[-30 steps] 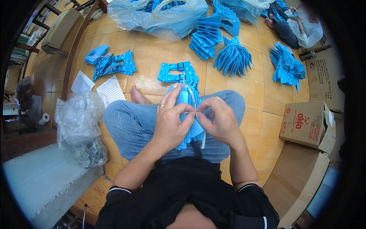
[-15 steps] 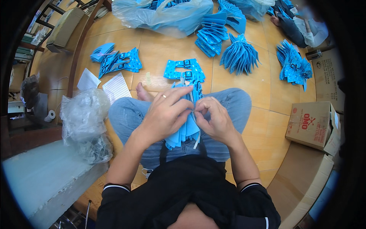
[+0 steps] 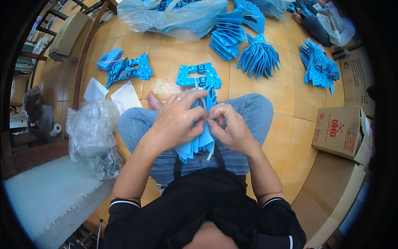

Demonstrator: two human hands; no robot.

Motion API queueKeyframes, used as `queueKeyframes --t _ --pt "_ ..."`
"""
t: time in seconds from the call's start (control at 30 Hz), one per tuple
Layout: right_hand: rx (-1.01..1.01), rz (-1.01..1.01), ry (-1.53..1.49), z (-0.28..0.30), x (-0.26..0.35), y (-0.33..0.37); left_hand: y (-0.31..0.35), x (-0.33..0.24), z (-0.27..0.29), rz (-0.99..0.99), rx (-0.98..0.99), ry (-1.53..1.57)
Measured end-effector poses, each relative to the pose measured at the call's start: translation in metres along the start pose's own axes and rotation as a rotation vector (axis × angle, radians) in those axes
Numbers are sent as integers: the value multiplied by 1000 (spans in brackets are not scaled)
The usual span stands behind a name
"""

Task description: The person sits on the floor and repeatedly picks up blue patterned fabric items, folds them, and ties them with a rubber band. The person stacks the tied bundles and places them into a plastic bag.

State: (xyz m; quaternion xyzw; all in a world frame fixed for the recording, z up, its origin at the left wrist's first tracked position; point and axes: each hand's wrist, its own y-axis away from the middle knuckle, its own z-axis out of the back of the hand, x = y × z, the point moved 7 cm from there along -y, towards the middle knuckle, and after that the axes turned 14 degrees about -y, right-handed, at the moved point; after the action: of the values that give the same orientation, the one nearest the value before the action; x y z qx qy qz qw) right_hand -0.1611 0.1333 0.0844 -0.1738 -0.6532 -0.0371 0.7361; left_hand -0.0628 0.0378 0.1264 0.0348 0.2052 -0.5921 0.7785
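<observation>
A fanned bundle of blue fabric pieces (image 3: 195, 146) lies over my lap between my crossed legs. My left hand (image 3: 176, 120) rests across its upper part with the fingers bent, thumb and fingertips closing at the bundle's middle. From the right, my right hand (image 3: 229, 126) pinches thumb and forefinger together at a thin white tie (image 3: 211, 152) that runs along the bundle, its loose end hanging down. The fingers partly hide where the tie goes round the pieces. Just beyond the hands, a blue dotted piece with black buckles (image 3: 199, 75) lies flat on the floor.
More blue bundles lie on the tiled floor, one fanned out (image 3: 259, 56) and one far right (image 3: 318, 66). A large clear plastic bag (image 3: 174, 20) is at the back. Cardboard boxes (image 3: 338, 133) stand right; crumpled plastic (image 3: 93, 128) lies left. Another person sits far right.
Both hands stay at the bundle's middle, with only slight finger movement at the tie. The whole view has shifted a little.
</observation>
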Motion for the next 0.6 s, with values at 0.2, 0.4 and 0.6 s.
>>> queueKeyframes --t 0.2,0.4,0.6 --pt "-48 78 58 4 7 -2 5 -4 -8 20 -139 -42" --pt "-48 227 226 9 32 0 8 -13 -16 15 -204 -27" --pt "-28 292 334 10 39 0 6 -13 -15 32 -209 -13"
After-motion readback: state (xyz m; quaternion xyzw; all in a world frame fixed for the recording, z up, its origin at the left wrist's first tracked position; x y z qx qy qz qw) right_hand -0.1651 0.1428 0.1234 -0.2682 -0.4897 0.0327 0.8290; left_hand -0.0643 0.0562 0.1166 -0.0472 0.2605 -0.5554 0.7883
